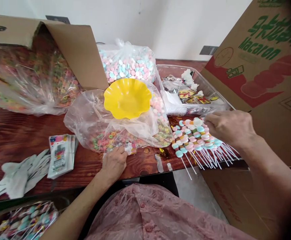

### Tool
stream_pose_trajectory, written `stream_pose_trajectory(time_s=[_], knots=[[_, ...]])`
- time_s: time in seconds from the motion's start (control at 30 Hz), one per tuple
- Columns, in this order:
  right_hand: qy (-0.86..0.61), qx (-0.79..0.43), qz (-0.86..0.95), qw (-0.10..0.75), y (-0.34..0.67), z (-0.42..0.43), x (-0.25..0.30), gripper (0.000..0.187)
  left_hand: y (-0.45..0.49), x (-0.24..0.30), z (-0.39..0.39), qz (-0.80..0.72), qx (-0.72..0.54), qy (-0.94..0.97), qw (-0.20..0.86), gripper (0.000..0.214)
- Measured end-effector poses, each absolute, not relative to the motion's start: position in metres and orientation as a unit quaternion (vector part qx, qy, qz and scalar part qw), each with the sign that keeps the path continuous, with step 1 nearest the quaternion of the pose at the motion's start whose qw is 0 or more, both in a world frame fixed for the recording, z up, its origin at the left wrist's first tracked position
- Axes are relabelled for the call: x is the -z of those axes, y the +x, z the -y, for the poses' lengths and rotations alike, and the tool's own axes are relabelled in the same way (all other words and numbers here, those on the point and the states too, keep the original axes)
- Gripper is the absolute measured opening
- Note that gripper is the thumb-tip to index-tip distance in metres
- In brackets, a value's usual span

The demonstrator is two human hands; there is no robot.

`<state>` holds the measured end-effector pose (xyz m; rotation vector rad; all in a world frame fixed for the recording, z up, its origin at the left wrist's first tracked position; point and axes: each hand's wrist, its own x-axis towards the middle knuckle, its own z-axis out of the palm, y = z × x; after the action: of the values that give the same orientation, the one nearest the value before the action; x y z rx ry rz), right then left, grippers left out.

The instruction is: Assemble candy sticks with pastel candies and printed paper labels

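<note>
My left hand (114,161) lies on the wooden table (15,136) with its fingers curled on a small printed wrapper (129,148), at the edge of a clear bag of coloured ring candies (105,133). My right hand (229,126) reaches over a pile of pastel candy skewers (198,140) with white sticks at the table's right front, fingers closed on the top skewer. A yellow scalloped bowl (127,98) rests on top of the ring candy bag.
A bag of pink and blue candies (127,65) stands at the back. A clear tray (190,93) holds wrappers. Cardboard boxes (260,56) flank both sides; the left box (67,46) holds bagged candy. A stack of printed bags (61,155) and white gloves (20,175) lie left.
</note>
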<state>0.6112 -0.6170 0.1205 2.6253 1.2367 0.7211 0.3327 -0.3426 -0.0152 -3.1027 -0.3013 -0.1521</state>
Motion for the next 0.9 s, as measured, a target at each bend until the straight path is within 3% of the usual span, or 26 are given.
stream_pose_trajectory(time_s=[0.1, 0.23, 0.37, 0.67, 0.9], knots=[[0.904, -0.126, -0.408, 0.038, 0.651, 0.596, -0.119, 0.024, 0.327, 0.010, 0.351, 0.107, 0.025, -0.994, -0.007, 0.024], [0.907, -0.074, -0.413, 0.026, 0.689, 0.577, -0.107, 0.037, 0.321, 0.011, 0.356, 0.107, 0.025, -0.994, -0.024, 0.029], [0.906, -0.047, -0.421, 0.011, 0.705, 0.572, -0.097, 0.034, 0.320, 0.017, 0.352, 0.105, 0.060, -0.992, -0.040, 0.034], [0.897, -0.022, -0.442, -0.003, 0.713, 0.568, -0.090, 0.039, 0.319, 0.023, 0.346, 0.099, 0.174, -0.980, -0.001, 0.019], [0.899, -0.017, -0.438, 0.020, 0.709, 0.563, -0.096, 0.031, 0.318, 0.024, 0.346, 0.096, 0.187, -0.978, -0.009, 0.015]])
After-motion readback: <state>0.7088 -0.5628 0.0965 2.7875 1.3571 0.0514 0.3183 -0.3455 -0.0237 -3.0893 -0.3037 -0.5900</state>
